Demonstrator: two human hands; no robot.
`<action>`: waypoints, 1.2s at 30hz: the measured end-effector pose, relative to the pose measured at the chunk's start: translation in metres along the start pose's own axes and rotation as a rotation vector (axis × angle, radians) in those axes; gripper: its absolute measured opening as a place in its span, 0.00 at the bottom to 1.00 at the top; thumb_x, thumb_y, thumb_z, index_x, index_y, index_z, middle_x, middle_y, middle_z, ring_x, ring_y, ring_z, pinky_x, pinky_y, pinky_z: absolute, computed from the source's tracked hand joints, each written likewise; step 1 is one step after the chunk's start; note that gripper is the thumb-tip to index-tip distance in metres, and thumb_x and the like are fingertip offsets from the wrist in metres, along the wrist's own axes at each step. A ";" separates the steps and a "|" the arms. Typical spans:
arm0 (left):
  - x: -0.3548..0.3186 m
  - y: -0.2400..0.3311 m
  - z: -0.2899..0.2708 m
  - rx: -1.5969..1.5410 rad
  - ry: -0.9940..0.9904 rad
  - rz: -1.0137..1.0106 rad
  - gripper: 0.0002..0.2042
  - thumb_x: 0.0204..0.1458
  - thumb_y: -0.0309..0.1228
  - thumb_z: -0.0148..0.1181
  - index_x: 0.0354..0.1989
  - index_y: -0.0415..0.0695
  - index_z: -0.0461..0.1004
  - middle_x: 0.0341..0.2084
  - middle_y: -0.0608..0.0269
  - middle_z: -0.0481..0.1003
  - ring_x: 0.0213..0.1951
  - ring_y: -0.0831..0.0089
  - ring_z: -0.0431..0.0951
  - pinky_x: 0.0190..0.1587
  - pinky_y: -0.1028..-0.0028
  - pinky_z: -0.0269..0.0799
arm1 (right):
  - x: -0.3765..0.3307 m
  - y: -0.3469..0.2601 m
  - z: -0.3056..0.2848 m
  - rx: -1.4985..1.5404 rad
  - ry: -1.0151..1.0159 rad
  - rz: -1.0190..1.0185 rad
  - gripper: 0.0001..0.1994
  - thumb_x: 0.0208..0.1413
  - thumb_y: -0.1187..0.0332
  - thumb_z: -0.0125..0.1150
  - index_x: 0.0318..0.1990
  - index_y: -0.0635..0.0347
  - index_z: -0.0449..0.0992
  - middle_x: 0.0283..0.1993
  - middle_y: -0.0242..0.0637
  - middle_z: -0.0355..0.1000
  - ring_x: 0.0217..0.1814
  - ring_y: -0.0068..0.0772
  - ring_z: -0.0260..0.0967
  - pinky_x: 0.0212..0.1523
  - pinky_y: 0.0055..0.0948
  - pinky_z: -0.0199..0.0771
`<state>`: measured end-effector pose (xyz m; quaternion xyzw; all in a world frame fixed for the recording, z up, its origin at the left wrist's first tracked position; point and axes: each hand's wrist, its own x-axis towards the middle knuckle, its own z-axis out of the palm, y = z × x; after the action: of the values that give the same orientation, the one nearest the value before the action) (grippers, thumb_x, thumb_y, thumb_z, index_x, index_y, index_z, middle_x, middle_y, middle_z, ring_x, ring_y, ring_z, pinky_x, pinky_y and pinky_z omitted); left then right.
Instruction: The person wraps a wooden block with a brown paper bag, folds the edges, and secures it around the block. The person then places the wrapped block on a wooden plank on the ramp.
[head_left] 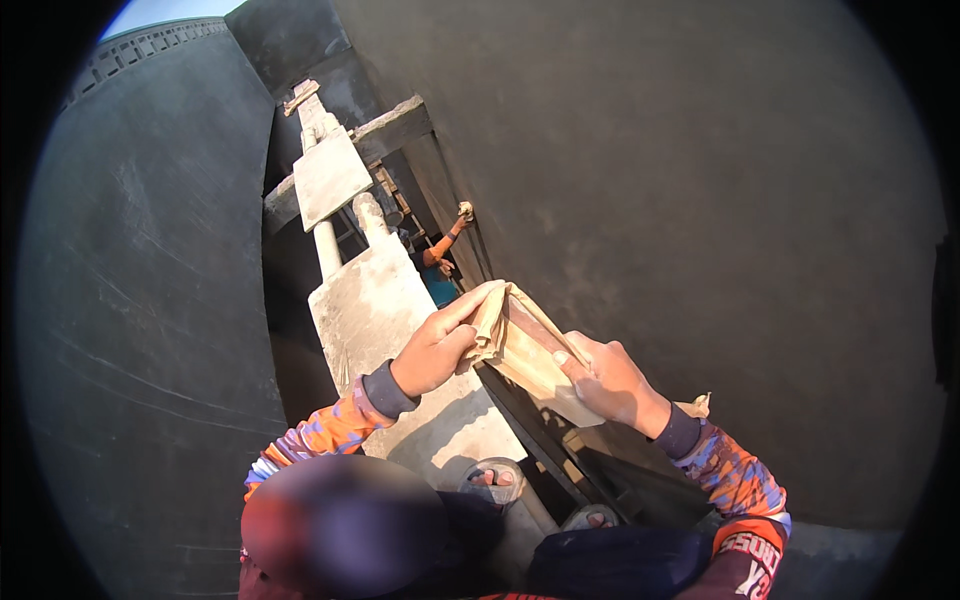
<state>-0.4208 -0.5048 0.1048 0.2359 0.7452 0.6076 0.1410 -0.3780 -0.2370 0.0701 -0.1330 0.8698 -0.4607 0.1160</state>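
Both hands grip a wooden float: the left hand [432,352] on its upper end, the right hand [610,385] lower, pressing the float [530,355] against the grey plastered wall [700,200]. Plaster looks largely smoothed; finishing seems ongoing above the scaffold plank [380,310].

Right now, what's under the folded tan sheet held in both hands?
Under the folded tan sheet, gripped by the left hand and right hand, dark scaffold framing drops beside the pale grey plank. The sheet hides whatever lies directly behind it and the wall's foot.
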 end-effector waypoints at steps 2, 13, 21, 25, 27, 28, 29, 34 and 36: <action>-0.001 -0.002 0.006 0.017 0.037 -0.004 0.33 0.61 0.41 0.43 0.74 0.38 0.53 0.62 0.54 0.67 0.63 0.70 0.66 0.64 0.71 0.60 | -0.001 -0.004 0.001 -0.066 0.055 -0.018 0.16 0.65 0.60 0.50 0.51 0.61 0.72 0.34 0.58 0.75 0.38 0.65 0.73 0.41 0.53 0.71; -0.014 -0.028 0.057 -0.192 0.421 0.150 0.30 0.72 0.44 0.34 0.74 0.34 0.50 0.72 0.54 0.57 0.73 0.64 0.53 0.74 0.70 0.43 | 0.003 0.013 0.016 -0.592 0.438 -0.356 0.32 0.43 0.78 0.59 0.63 0.57 0.70 0.41 0.46 0.75 0.37 0.52 0.75 0.35 0.46 0.76; -0.016 -0.033 0.053 -0.455 0.187 0.150 0.51 0.49 0.48 0.55 0.77 0.40 0.35 0.75 0.53 0.46 0.75 0.63 0.47 0.75 0.62 0.40 | 0.001 0.006 0.015 -0.736 0.699 -0.558 0.29 0.45 0.76 0.57 0.59 0.50 0.78 0.45 0.51 0.76 0.45 0.54 0.77 0.43 0.42 0.80; -0.012 -0.045 0.056 -0.581 0.222 0.081 0.55 0.47 0.43 0.64 0.77 0.40 0.32 0.71 0.52 0.53 0.72 0.62 0.53 0.73 0.64 0.47 | -0.002 0.006 0.025 -0.812 0.676 -0.518 0.27 0.49 0.73 0.56 0.60 0.47 0.76 0.44 0.51 0.76 0.45 0.55 0.77 0.45 0.43 0.80; -0.010 -0.050 0.062 -0.610 0.282 0.091 0.53 0.48 0.38 0.69 0.76 0.40 0.37 0.65 0.54 0.59 0.67 0.65 0.61 0.69 0.67 0.56 | -0.004 0.005 0.031 -0.831 0.642 -0.480 0.27 0.50 0.72 0.55 0.61 0.45 0.75 0.45 0.52 0.76 0.45 0.55 0.78 0.45 0.44 0.80; -0.009 -0.053 0.065 -0.654 0.311 0.089 0.51 0.48 0.38 0.68 0.75 0.40 0.40 0.65 0.54 0.60 0.67 0.65 0.62 0.69 0.66 0.57 | -0.004 0.004 0.034 -0.821 0.649 -0.491 0.27 0.51 0.72 0.55 0.61 0.44 0.75 0.45 0.52 0.76 0.45 0.55 0.78 0.46 0.44 0.80; -0.008 -0.055 0.067 -0.696 0.324 0.095 0.49 0.49 0.39 0.68 0.74 0.40 0.43 0.64 0.54 0.61 0.66 0.65 0.62 0.69 0.65 0.58 | -0.004 0.003 0.036 -0.814 0.642 -0.479 0.26 0.52 0.72 0.55 0.62 0.44 0.74 0.45 0.52 0.76 0.45 0.55 0.78 0.46 0.44 0.80; 0.003 -0.066 0.070 -1.036 0.385 0.139 0.40 0.52 0.38 0.67 0.70 0.39 0.53 0.62 0.53 0.66 0.64 0.66 0.68 0.66 0.64 0.65 | 0.001 0.000 0.039 -0.842 0.649 -0.458 0.24 0.55 0.70 0.55 0.62 0.45 0.73 0.46 0.55 0.76 0.46 0.55 0.78 0.46 0.44 0.80; 0.005 -0.069 0.068 -1.012 0.369 0.146 0.36 0.53 0.36 0.65 0.68 0.38 0.55 0.60 0.52 0.68 0.61 0.66 0.71 0.64 0.64 0.68 | 0.000 -0.001 0.041 -0.851 0.643 -0.417 0.24 0.56 0.69 0.55 0.62 0.46 0.72 0.46 0.56 0.75 0.47 0.57 0.78 0.47 0.45 0.80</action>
<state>-0.4037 -0.4550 0.0231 0.0793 0.3538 0.9300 0.0612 -0.3646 -0.2693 0.0489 -0.1901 0.9255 -0.1004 -0.3117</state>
